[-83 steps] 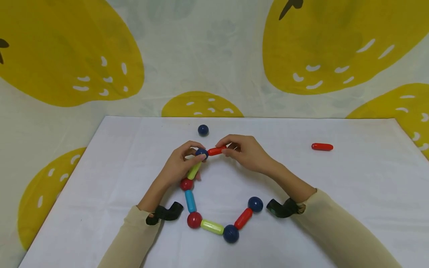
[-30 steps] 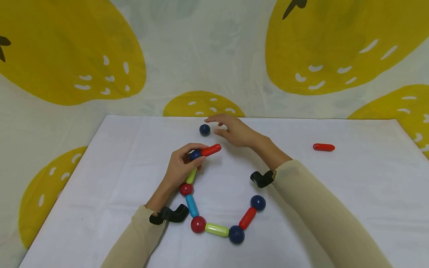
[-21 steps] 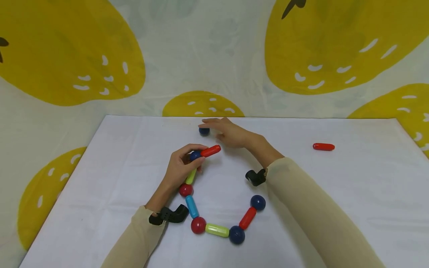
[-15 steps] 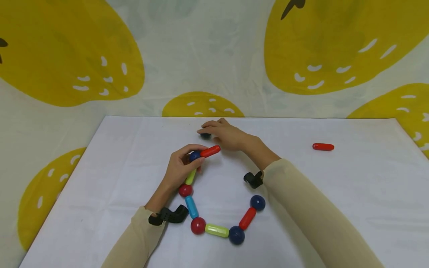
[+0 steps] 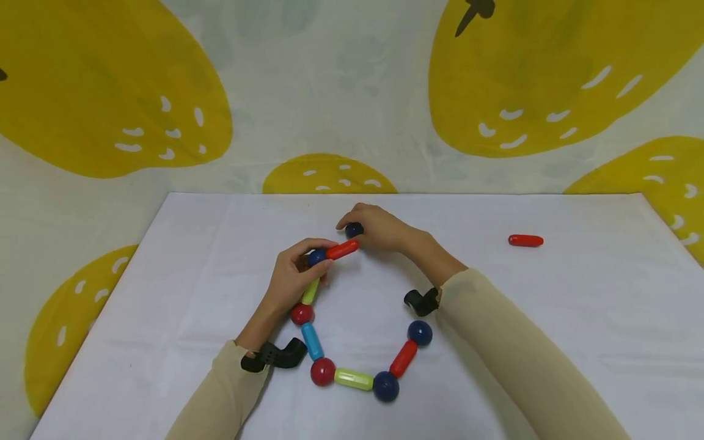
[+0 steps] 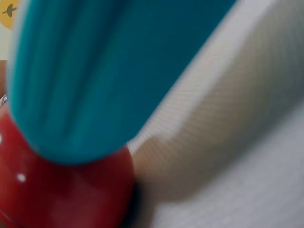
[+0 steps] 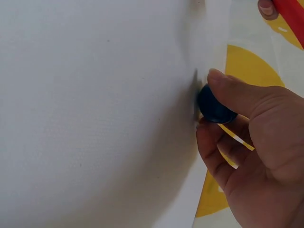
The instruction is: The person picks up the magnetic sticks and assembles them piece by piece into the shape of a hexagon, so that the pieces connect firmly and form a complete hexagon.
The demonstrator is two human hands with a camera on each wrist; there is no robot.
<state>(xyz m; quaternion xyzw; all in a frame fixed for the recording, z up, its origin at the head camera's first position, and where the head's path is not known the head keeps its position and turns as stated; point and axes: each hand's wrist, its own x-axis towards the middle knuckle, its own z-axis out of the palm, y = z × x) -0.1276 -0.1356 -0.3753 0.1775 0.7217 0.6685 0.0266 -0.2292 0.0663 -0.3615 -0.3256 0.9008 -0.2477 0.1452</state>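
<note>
My left hand (image 5: 293, 270) grips a dark blue ball (image 5: 316, 257) near the upper end of a chain of balls and rods. A red rod (image 5: 342, 249) sticks out from that ball to the right. Below it, a lime rod (image 5: 310, 292) leads to a red ball (image 5: 302, 314), then a blue rod (image 5: 311, 341), which fills much of the left wrist view. Between thumb and fingers, my right hand (image 5: 382, 228) pinches another dark blue ball (image 7: 213, 105), just behind the red rod's free end.
The chain runs on along the white table (image 5: 550, 342) through a second red ball (image 5: 322, 371), a lime rod (image 5: 354, 379), a dark blue ball (image 5: 386, 387) and a red rod (image 5: 404, 359) to an end ball (image 5: 420, 333). A loose red rod (image 5: 525, 241) lies at right.
My right hand let go of the red rod, reached to the loose dark blue ball at the back, took hold of it and brought it forward and right. My left hand keeps its grip.
</note>
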